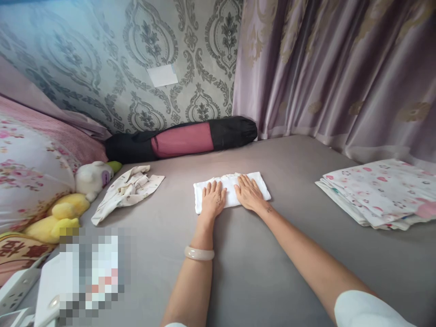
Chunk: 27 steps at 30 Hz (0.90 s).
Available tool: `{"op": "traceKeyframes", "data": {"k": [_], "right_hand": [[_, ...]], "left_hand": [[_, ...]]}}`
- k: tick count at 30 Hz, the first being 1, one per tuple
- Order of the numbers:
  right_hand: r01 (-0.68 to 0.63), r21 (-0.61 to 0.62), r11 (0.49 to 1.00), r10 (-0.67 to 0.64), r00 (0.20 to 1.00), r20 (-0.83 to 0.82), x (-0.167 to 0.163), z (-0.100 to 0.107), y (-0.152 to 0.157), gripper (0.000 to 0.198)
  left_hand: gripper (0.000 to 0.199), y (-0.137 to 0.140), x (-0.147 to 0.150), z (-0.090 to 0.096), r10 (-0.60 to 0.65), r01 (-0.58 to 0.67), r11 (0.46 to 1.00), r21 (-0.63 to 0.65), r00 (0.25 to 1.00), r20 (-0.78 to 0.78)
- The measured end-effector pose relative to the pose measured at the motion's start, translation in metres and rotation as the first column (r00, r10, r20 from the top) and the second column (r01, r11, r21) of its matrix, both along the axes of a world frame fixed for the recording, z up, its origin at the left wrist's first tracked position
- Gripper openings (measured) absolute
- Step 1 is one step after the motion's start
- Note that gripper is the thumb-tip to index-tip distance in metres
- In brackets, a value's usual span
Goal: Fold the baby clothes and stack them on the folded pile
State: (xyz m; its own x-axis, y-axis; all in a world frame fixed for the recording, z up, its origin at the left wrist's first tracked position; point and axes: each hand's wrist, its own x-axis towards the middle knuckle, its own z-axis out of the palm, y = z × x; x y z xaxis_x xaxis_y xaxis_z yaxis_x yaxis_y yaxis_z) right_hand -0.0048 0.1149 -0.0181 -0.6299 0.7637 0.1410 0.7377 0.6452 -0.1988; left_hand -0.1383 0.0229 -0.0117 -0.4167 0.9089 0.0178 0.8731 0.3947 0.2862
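A white folded cloth [231, 194] lies flat as a narrow rectangle on the grey bed sheet [259, 263]. My left hand [214, 200] rests palm down on its left part, fingers stretched out. On its right part lies my right hand [250, 193], also flat with the fingers extended. Neither hand grips the cloth; both press on it from above. The palms and the cloth's surface under them are hidden. A pale bangle [199, 254] circles my left forearm.
To the left lies a crumpled patterned cloth [127, 193]; to the right, a stack of folded printed fabric [378, 190]. A black and pink long bag [182, 140] lies along the wall. Plush toys [93, 178], a power strip [17, 290] and a blurred patch line the left side.
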Motion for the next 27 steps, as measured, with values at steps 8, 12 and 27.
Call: {"op": "traceKeyframes", "data": {"k": [8, 12, 27], "right_hand": [[0.004, 0.001, 1.0, -0.004, 1.0, 0.007, -0.002, -0.003, -0.001, 0.061], [-0.007, -0.077, 0.997, 0.009, 1.0, 0.027, 0.0, 0.003, 0.002, 0.061], [0.072, 0.002, 0.997, -0.072, 0.994, 0.085, 0.024, -0.002, 0.016, 0.061]], "left_hand": [[0.059, 0.0, 0.0, 0.002, -0.011, 0.011, 1.0, -0.03, 1.0, -0.012], [0.058, 0.0, -0.001, 0.001, -0.013, 0.013, 1.0, -0.02, 1.0, -0.003], [0.057, 0.001, -0.001, 0.0, -0.018, 0.018, 1.0, 0.008, 1.0, 0.021]]}}
